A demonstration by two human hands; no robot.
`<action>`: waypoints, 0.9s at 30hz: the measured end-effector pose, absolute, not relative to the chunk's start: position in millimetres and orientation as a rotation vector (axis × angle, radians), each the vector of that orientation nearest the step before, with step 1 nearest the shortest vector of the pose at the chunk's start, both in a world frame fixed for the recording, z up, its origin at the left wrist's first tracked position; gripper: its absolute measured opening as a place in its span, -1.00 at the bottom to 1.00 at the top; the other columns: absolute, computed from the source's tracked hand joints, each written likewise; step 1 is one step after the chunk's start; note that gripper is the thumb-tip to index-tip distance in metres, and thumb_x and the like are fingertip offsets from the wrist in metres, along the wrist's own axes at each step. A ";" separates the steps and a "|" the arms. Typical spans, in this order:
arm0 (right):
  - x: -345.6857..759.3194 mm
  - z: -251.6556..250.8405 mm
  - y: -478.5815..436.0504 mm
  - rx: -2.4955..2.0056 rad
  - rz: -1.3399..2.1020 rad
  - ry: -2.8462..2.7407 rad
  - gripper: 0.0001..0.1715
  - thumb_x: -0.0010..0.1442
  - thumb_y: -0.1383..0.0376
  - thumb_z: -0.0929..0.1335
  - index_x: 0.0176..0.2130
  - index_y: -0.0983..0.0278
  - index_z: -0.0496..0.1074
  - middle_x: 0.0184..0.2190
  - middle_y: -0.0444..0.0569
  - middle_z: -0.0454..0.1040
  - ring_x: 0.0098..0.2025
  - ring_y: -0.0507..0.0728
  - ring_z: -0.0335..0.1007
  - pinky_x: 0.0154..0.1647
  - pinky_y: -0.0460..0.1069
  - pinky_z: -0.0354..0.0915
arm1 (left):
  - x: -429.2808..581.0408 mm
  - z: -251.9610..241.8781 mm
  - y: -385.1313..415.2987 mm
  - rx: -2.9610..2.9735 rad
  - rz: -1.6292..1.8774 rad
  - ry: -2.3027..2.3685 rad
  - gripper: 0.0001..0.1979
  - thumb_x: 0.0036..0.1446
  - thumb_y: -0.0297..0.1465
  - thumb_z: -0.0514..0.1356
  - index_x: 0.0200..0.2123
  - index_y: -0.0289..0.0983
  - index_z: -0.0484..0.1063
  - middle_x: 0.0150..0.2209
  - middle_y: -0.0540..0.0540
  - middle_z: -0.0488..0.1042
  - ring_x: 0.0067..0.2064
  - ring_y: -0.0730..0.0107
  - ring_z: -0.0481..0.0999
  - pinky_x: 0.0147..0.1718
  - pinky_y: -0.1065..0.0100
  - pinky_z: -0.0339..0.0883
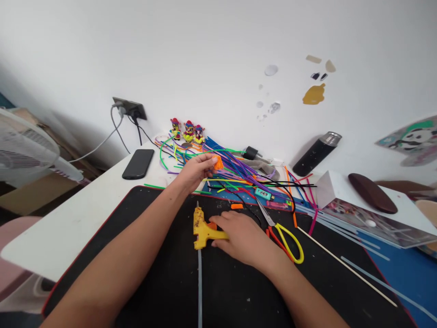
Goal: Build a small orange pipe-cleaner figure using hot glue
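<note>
Between the fingertips of my left hand [201, 166] is a small orange piece [217, 162], held up over the far edge of the black mat [164, 273]. My right hand [241, 234] has its fingers around the handle of a yellow glue gun [201, 230], whose nozzle points away from me. A long translucent glue stick [200, 287] runs out of the gun's back end toward me. Another small orange piece [236, 206] lies on the mat just beyond my right hand. Scissors [280, 234] with yellow and orange handles lie to the right.
Colorful pipe cleaners [235, 159] are heaped at the back, with several small figures [189, 131] behind them. A phone [138, 164] lies at left. At right are a wooden stick [348, 266], a black flask [316, 153], a white box [375, 223] and more glue sticks.
</note>
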State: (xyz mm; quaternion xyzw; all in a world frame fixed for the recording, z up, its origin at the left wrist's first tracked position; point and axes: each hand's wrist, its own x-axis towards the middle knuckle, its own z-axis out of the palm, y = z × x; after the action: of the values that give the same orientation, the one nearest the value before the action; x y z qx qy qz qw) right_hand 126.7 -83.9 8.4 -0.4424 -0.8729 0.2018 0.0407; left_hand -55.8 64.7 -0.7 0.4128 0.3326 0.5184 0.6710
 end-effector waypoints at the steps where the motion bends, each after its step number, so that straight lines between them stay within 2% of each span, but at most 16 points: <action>1: 127.2 8.6 -83.3 -1.354 0.635 -2.664 -0.47 0.30 0.16 0.50 0.20 0.23 0.49 -0.03 0.06 0.58 0.06 0.27 0.48 0.07 0.08 0.28 | -57.8 0.6 65.5 0.911 1.184 0.743 -0.61 -0.13 -0.25 0.60 -0.32 -0.31 0.57 -0.46 -0.03 0.54 -0.48 0.48 0.51 -0.53 0.49 0.32; 5: 129.5 11.3 -80.0 -1.367 0.778 -2.563 -0.50 0.26 0.19 0.50 0.17 0.21 0.53 -0.04 0.04 0.62 0.00 0.26 0.51 0.01 0.04 0.28 | -68.1 5.1 71.0 0.804 1.282 0.704 -0.63 -0.08 -0.28 0.57 -0.28 -0.30 0.54 -0.41 -0.03 0.57 -0.47 0.51 0.52 -0.48 0.50 0.36; 10: 131.6 16.0 -77.5 -1.395 1.069 -2.321 -0.51 0.19 0.25 0.49 0.13 0.16 0.57 -0.11 -0.05 0.63 -0.16 0.16 0.52 -0.15 -0.02 0.28 | -80.1 5.7 78.3 0.693 1.399 0.633 -0.62 -0.07 -0.28 0.55 -0.27 -0.29 0.50 -0.41 0.03 0.54 -0.47 0.54 0.52 -0.54 0.53 0.29; 14: 135.6 15.4 -76.1 -1.327 1.283 -2.124 -0.55 0.20 0.28 0.47 0.09 0.16 0.58 -0.13 -0.07 0.61 -0.15 0.15 0.50 -0.13 -0.02 0.29 | -85.4 4.9 81.9 0.627 1.436 0.636 -0.60 -0.09 -0.30 0.55 -0.26 -0.30 0.48 -0.40 0.03 0.54 -0.48 0.55 0.51 -0.55 0.53 0.31; 16: 138.9 14.4 -74.2 -1.259 1.407 -2.005 -0.56 0.24 0.21 0.47 0.11 0.19 0.56 -0.14 -0.05 0.60 -0.17 0.15 0.49 -0.16 -0.01 0.30 | -86.0 4.7 82.5 0.614 1.445 0.637 -0.59 -0.10 -0.29 0.56 -0.26 -0.30 0.48 -0.39 0.03 0.54 -0.49 0.56 0.50 -0.56 0.53 0.30; 19: 144.9 13.5 -70.1 -1.161 1.526 -1.806 -0.53 0.28 0.06 0.47 0.09 0.22 0.55 -0.27 -0.05 0.57 -0.26 0.15 0.45 -0.22 0.01 0.31 | -84.3 4.7 81.8 0.604 1.453 0.648 -0.59 -0.11 -0.28 0.56 -0.28 -0.28 0.46 -0.41 0.04 0.53 -0.49 0.55 0.49 -0.56 0.53 0.28; 23: 151.1 12.8 -65.9 -1.017 1.560 -1.576 -0.57 0.32 -0.06 0.43 -0.22 0.27 0.53 -0.44 -0.08 0.48 -0.39 0.11 0.37 -0.28 0.02 0.27 | -80.9 4.2 80.0 0.595 1.429 0.663 -0.56 -0.16 -0.28 0.58 -0.33 -0.28 0.45 -0.44 0.03 0.51 -0.50 0.53 0.49 -0.57 0.52 0.25; 27: 150.5 13.8 -67.4 -0.888 1.542 -1.340 -0.57 0.27 -0.05 0.48 -0.27 0.26 0.46 -0.50 -0.12 0.39 -0.48 0.06 0.24 -0.39 0.00 0.15 | -80.0 3.9 78.8 0.611 1.410 0.659 -0.55 -0.18 -0.26 0.59 -0.31 -0.30 0.48 -0.43 0.02 0.53 -0.49 0.53 0.50 -0.56 0.52 0.26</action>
State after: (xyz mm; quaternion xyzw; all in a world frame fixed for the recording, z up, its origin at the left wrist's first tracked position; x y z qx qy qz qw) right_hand 150.5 -67.4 13.8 -0.3578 -0.5397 0.6213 0.4412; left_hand -80.0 78.8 3.9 0.2710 0.2926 0.6257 0.6704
